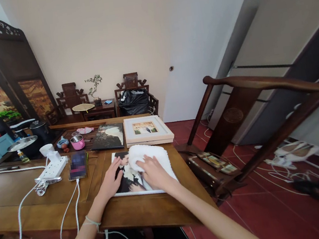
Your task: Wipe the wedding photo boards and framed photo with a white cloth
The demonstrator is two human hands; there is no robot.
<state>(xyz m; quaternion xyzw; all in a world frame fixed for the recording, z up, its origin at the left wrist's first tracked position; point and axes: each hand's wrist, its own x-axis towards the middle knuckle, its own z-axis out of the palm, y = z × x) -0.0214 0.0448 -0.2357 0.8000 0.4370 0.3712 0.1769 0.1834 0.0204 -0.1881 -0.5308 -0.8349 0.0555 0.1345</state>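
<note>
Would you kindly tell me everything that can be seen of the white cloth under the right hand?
The white cloth is plain and looks soft and fluffy, with a fuzzy, slightly wavy edge. It lies over the right side of a large photo on the wooden table, hiding part of the image, and bunches up at its left end. The right hand rests on that bunched part; whether it pinches or only presses is unclear. The left hand does not touch it.

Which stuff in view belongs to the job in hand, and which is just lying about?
Apparently in use: photo under left hand; white cloth in right hand; perhaps framed picture.

Apparently just lying about: power strip; pink cup; pot; black bag.
</note>
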